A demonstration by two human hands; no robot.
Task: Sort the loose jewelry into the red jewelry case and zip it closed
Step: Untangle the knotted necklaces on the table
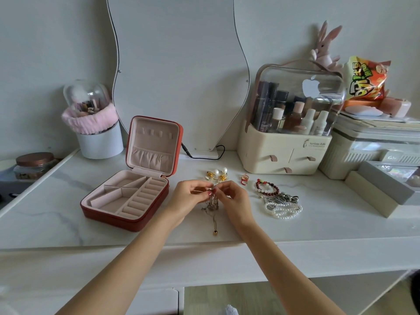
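The red jewelry case [95, 210] lies open on the white table, lid upright, its pink compartments bare. My left hand [188, 196] and my right hand [234, 196] meet just right of the case, both pinching a bunch of thin gold chain necklaces [212, 204] that hangs down to the table, a small gold pendant [214, 232] trailing toward me. Behind my hands lie pearl and gold earrings [217, 173]. To the right are red rings [244, 179], a red bead bracelet [267, 187], a silver piece [283, 198] and a pearl bracelet [284, 211].
A wavy mirror [177, 71] stands at the back with a black cable [204, 154] at its foot. A cream cosmetics organiser [284, 153] sits back right, grey boxes [381, 189] at far right. A white brush holder [100, 142] stands back left. The table's front edge [136, 246] is near me.
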